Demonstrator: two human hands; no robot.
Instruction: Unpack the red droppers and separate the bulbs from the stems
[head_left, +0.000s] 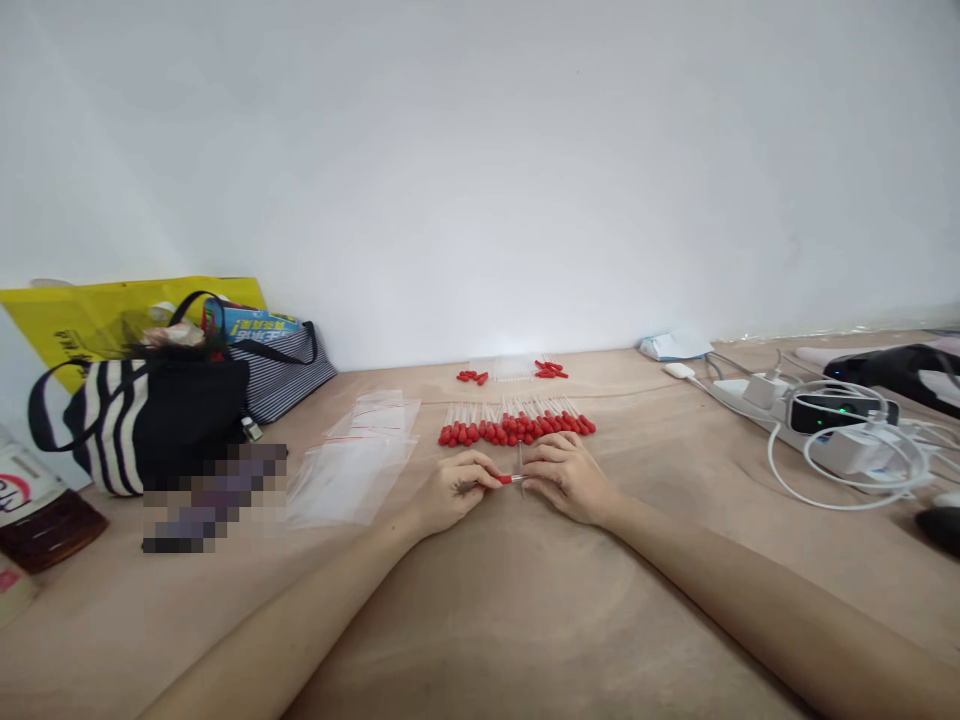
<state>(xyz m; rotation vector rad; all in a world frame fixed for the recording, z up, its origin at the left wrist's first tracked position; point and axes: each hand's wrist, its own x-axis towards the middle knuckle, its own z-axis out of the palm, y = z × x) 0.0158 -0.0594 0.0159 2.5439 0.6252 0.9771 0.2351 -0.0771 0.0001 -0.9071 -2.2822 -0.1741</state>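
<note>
My left hand (pixel 454 490) and my right hand (pixel 562 475) rest on the beige table (pixel 487 620), fingertips meeting. Between them they pinch a small clear dropper with a red rubber bulb (pixel 508 479); the left fingers grip the red end and the right fingers hold the glass tube. Just beyond the hands lies a row of several finished red-capped droppers (pixel 517 425). Farther back lie loose red bulbs (pixel 472 376), a second small pile of red bulbs (pixel 551 370) and clear tubes (pixel 514 370).
A stack of clear zip bags (pixel 352 460) lies left of the hands. A striped tote bag (pixel 150 420) and a yellow bag (pixel 90 315) stand at far left, with a bottle (pixel 30 510). A power strip with chargers and white cables (pixel 840 440) fills the right.
</note>
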